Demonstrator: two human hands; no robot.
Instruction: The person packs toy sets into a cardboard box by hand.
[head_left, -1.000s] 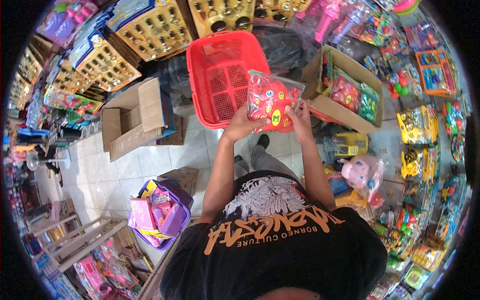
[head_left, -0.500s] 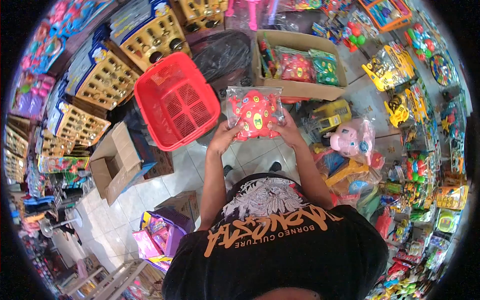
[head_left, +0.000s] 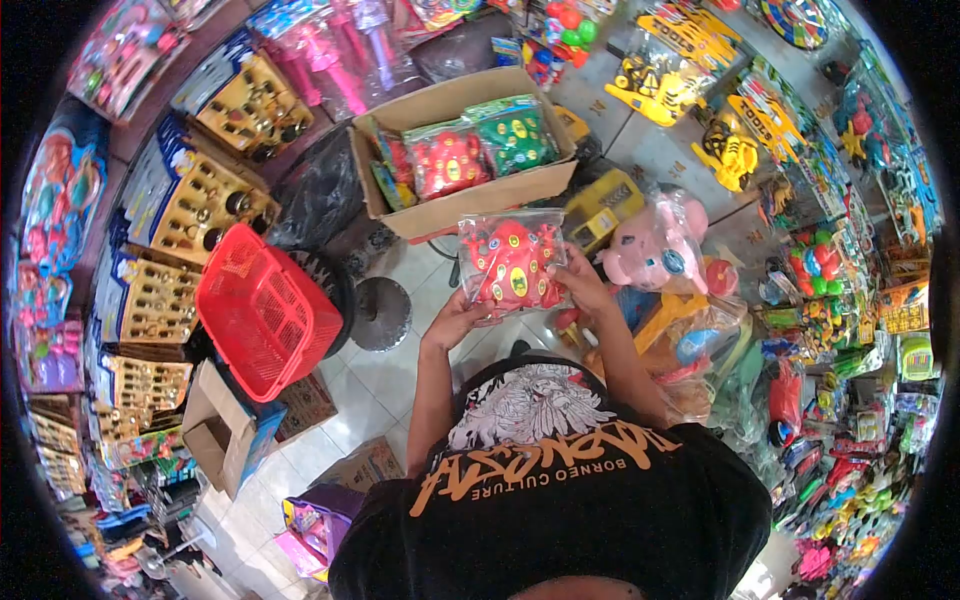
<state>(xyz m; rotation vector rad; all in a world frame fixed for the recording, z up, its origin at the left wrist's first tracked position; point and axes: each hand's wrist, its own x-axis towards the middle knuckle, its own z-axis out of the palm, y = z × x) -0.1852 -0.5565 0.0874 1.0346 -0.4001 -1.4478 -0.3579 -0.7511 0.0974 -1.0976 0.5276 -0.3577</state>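
A clear plastic bag with a red toy (head_left: 514, 268) inside, dotted with yellow and blue round stickers, is held up in front of the body. My left hand (head_left: 458, 318) grips its lower left corner, and my right hand (head_left: 584, 284) grips its right side. Just beyond the bag stands an open cardboard box (head_left: 480, 205). In it lie a similar red packet (head_left: 450, 163) and a green packet (head_left: 516, 137), with more packets at its left end.
To the left are a red plastic basket (head_left: 268, 310) and an open carton (head_left: 222, 428). Yellow and pink bagged toys (head_left: 655, 250) lie to the right. Hanging toy cards (head_left: 215, 195) line the left side, with more packaged toys along the right.
The view has turned and shifted, so the cardboard box and red basket now appear further left. The bagged red toy stays in both hands, slightly lower in view.
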